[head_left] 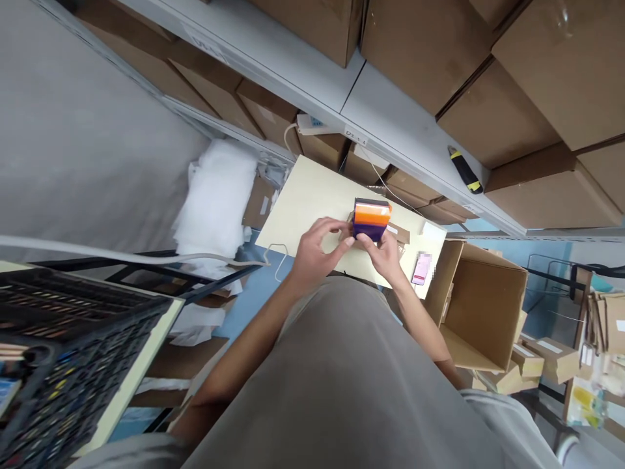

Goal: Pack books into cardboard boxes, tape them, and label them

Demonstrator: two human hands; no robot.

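Note:
A small orange and dark purple box (372,220) is held up over a cream-coloured tabletop (303,195). My right hand (385,256) grips it from the lower right, with the thumb against its lower front. To the left is my left hand (318,253), its thumb and fingers apart and their tips close by the box's left edge; whether they touch it is hard to tell. Behind the purple box lies a brown cardboard piece (399,232), partly hidden. A phone (421,268) with a lit pink screen rests on the tabletop at the right.
A grey shelf (385,107) carrying cardboard boxes (420,45) and a yellow-black cutting tool (465,170) overhangs the table. An open carton (481,303) stands at the right. White packing material (215,195) and a black crate (88,352) are at the left.

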